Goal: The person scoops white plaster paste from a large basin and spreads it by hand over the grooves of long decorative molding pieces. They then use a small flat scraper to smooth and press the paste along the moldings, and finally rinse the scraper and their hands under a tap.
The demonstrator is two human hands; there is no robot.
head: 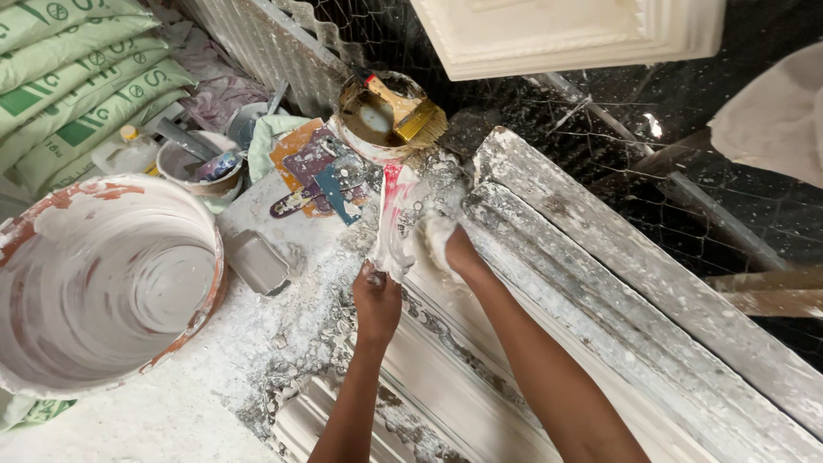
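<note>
My left hand (377, 302) pinches a white, red-stained plaster-soaked cloth (396, 219) at the long ribbed white moulding (549, 257)'s far end, my plaster-coated right hand (441, 244) presses it flat; the nearer length looks unfinished.

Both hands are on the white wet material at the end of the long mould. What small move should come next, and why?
Probably press the right hand further along the mould, while the left hand pins the white sheet: the sheet's edge looks loose and not yet flattened.
</note>
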